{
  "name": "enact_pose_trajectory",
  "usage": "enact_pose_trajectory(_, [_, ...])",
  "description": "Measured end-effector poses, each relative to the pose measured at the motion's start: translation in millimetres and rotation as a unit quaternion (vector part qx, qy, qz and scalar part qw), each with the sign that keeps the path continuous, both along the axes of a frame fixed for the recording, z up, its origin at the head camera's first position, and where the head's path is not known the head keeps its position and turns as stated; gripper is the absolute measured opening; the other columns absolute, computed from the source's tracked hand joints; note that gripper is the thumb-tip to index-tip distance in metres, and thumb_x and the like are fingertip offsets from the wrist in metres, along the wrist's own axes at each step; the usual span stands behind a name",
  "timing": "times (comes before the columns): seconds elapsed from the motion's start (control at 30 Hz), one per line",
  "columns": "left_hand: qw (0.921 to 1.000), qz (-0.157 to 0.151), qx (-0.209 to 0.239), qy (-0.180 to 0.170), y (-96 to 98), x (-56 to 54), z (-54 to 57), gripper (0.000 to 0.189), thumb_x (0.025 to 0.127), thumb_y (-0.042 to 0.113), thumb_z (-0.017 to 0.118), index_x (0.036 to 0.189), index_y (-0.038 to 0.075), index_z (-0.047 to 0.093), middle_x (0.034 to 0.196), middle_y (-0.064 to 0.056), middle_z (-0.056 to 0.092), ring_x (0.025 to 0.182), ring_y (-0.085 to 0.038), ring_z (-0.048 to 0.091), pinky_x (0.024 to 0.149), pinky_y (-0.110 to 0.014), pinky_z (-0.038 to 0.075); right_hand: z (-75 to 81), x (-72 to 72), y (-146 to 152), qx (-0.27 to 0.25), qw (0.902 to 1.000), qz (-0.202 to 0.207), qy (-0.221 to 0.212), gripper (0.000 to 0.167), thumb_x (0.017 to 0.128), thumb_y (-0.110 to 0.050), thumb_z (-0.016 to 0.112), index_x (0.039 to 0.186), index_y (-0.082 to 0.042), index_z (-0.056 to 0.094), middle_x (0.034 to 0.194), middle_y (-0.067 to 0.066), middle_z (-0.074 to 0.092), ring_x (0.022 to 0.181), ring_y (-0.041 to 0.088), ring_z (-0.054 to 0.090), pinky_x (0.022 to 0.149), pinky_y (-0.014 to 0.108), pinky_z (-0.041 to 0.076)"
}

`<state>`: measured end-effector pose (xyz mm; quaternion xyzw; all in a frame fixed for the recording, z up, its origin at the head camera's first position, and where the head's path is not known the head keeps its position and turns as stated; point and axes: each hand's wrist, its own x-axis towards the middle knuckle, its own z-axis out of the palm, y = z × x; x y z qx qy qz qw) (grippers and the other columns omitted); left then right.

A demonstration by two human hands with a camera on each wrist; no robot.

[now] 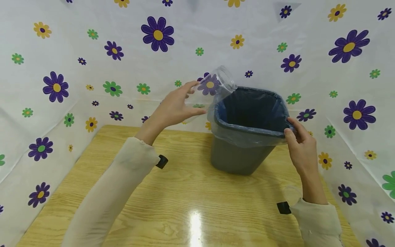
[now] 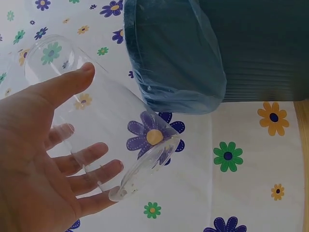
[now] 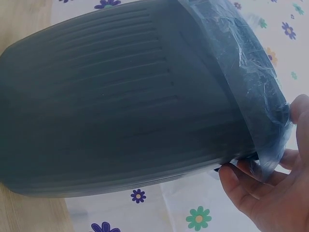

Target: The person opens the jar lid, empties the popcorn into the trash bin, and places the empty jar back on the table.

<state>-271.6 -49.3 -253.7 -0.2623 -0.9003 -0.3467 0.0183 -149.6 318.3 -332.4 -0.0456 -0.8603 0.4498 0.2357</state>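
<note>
My left hand holds a clear see-through jar, thumb on one side and fingers spread along the other. The jar lies tilted, its threaded mouth turned toward the grey trash bin and overlapping the bin's left rim in the head view. In the left wrist view the jar shows nothing inside but the backdrop's flowers through its wall. My right hand grips the bin's right rim, pinching a thin plastic liner folded over the edge. The bin's bottom inside is dark.
The bin stands on a wood-grain table. A white flowered backdrop encloses the back and both sides, close behind the bin. A faint clear round thing lies on the table near my right sleeve.
</note>
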Motion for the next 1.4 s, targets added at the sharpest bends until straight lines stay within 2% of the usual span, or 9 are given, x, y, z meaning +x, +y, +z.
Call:
enact_pose_trajectory(0.33, [0.9984,0.001,0.044,-0.034,-17.8,4.4,-22.5,0.092,0.090,0.046,0.080,0.163,0.024,0.029,0.156,-0.012,0.048,0.141,-0.032,0.048,0.111,-0.058,0.041,0.1,1.9,-0.8,0.001,1.0000,0.002,0.004,0.050,0.109,-0.031,0.048,0.157,-0.018,0.047,0.156,0.013,0.048,0.121,0.006,0.053,0.093,0.011,0.042])
enact_pose_trajectory(0.6, [0.9948,0.011,0.083,-0.058,-28.0,12.9,-44.2,0.092,0.089,0.044,0.082,0.162,0.024,0.029,0.154,-0.010,0.050,0.141,-0.030,0.047,0.110,-0.060,0.042,-0.9,3.4,-2.0,0.002,0.9999,0.003,0.012,0.049,0.109,-0.029,0.048,0.156,-0.016,0.048,0.151,0.017,0.052,0.103,0.007,0.051,0.081,0.013,0.040])
enact_pose_trajectory(0.87, [0.9900,0.005,0.127,-0.060,-37.6,23.9,-58.9,0.090,0.088,0.040,0.083,0.160,0.021,0.032,0.152,-0.012,0.051,0.136,-0.032,0.050,0.105,-0.064,0.044,0.6,3.6,-2.3,0.002,0.9999,0.004,0.016,0.049,0.109,-0.028,0.048,0.156,-0.015,0.048,0.151,0.017,0.052,0.106,0.005,0.051,0.085,0.012,0.040])
enact_pose_trajectory(1.0, [0.9868,-0.005,0.151,-0.060,-41.6,30.8,-65.7,0.091,0.088,0.040,0.083,0.160,0.019,0.031,0.152,-0.012,0.051,0.137,-0.031,0.049,0.110,-0.059,0.041,1.2,3.6,-2.2,0.005,0.9999,0.002,0.013,0.049,0.109,-0.029,0.048,0.156,-0.015,0.048,0.151,0.017,0.052,0.106,0.005,0.051,0.086,0.012,0.041])
enact_pose_trajectory(1.2, [0.9855,0.000,0.161,-0.055,-47.1,41.4,-77.0,0.092,0.089,0.041,0.083,0.160,0.021,0.029,0.150,-0.013,0.051,0.137,-0.033,0.050,0.112,-0.058,0.040,1.9,2.3,-0.6,0.006,0.9999,0.004,0.007,0.049,0.109,-0.030,0.047,0.157,-0.016,0.047,0.154,0.014,0.050,0.112,0.001,0.051,0.090,0.011,0.042])
enact_pose_trajectory(1.4, [0.9831,-0.002,0.171,-0.065,-51.4,50.7,-88.1,0.091,0.090,0.038,0.082,0.159,0.018,0.026,0.148,-0.014,0.051,0.136,-0.035,0.051,0.112,-0.057,0.040,1.9,1.1,-0.4,0.006,1.0000,0.005,0.006,0.049,0.109,-0.031,0.047,0.157,-0.017,0.047,0.154,0.013,0.050,0.114,0.004,0.052,0.093,0.012,0.043])
